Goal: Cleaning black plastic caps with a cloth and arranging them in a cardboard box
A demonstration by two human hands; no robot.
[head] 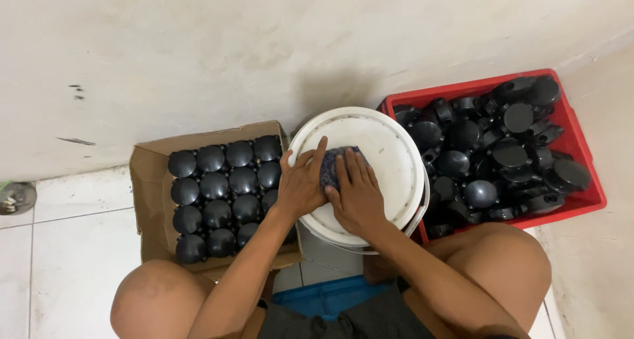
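On pale tiled floor [72,246], left hand [300,184] and right hand [356,193] pressing flat, fingers spread, gripping nothing, pinning dark round plastic piece [333,164] on white bucket lid [389,154]; better pressing evenly.

A: Item under both hands?
B: Dark blue cloth [338,164], soft weave, on a white plastic bucket lid [389,154], smooth, matt.
A: Left of the left hand [300,184]?
B: Brown cardboard box [146,200], matt; black domed plastic caps [221,190], glossy.
A: Right of the right hand [356,193]?
B: Red plastic crate [581,200], smooth; black plastic parts [492,154], semi-gloss.
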